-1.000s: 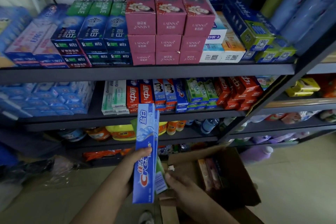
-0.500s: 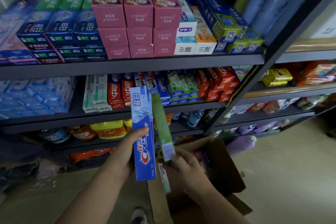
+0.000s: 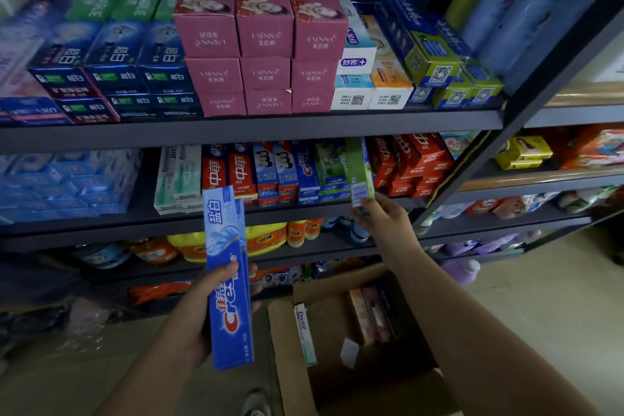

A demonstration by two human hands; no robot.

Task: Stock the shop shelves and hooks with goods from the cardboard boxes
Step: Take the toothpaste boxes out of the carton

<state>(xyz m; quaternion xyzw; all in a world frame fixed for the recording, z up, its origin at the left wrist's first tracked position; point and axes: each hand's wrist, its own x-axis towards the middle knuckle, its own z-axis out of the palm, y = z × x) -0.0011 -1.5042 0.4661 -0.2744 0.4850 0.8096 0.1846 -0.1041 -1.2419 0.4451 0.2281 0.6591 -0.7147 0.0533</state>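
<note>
open cardboard box (image 3: 341, 344) on the floor (image 3: 526, 307) before the shelves (image 3: 256, 127), cartons stacked on them.

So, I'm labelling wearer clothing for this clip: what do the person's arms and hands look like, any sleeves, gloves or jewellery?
Both forearms are bare as far as the frame shows: no sleeves in view. The left hand and right hand wear no gloves; no rings, watch or bracelet are visible.

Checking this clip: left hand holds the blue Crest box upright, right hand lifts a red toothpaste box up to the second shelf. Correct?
Not quite. In the head view the box in the right hand is green, not red; it is raised to the second shelf beside the green stacks. The left hand does hold the blue Crest box upright.
</note>
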